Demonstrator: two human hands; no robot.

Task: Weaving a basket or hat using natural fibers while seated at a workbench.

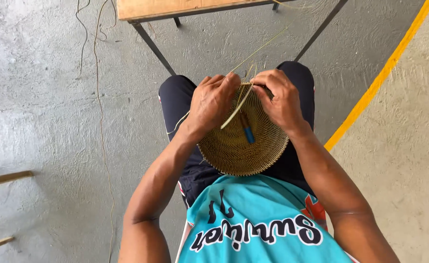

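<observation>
A round woven basket disc (234,146) of tan fibre rests on my lap, tilted toward me. My left hand (213,101) grips its upper left edge, fingers closed over the rim. On the upper right rim, my right hand (280,100) pinches the weave and a thin pale strand (236,109) that crosses the disc. A small tool with a blue handle (248,134) lies on the disc between my hands. Long loose strands (263,46) run up from the rim toward the bench.
A wooden bench top (165,7) on dark metal legs (153,46) stands just ahead of my knees. A yellow painted line (380,78) crosses the concrete floor at right. Thin fibre strands (100,122) trail over the floor at left, near wooden slats (5,179).
</observation>
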